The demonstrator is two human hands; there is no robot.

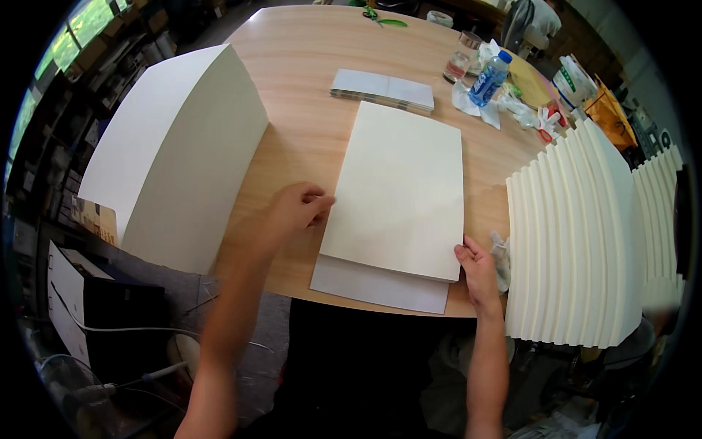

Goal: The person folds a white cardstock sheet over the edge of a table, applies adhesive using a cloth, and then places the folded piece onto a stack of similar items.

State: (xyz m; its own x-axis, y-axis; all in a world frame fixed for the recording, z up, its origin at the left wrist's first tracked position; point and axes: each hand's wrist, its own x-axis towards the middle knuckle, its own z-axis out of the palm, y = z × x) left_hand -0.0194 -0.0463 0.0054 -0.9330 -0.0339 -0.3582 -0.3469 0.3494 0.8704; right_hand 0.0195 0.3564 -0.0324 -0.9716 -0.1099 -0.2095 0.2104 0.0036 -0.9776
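Observation:
A cream-coloured rectangular board (398, 190) with a thin visible edge lies in front of me. Under its near end, a white sheet (380, 285) sticks out toward the table's front edge. My left hand (298, 206) is at the board's left side, fingers curled together with their tips against that edge; whether anything is pinched between them is hard to see. At the near right corner, my right hand (475, 267) has its thumb on the board's edge, the other fingers partly hidden. Beyond the board's far edge lies a low stack of white cards (382, 88).
A tall white stack (197, 154) stands left; a ridged stack of cream boards (570, 241) stands right. Farther right are a blue-capped bottle (491, 79), a glass jar (457, 66), crumpled tissues and red-handled scissors (546, 134). Green-handled scissors (371, 14) lie at the far edge.

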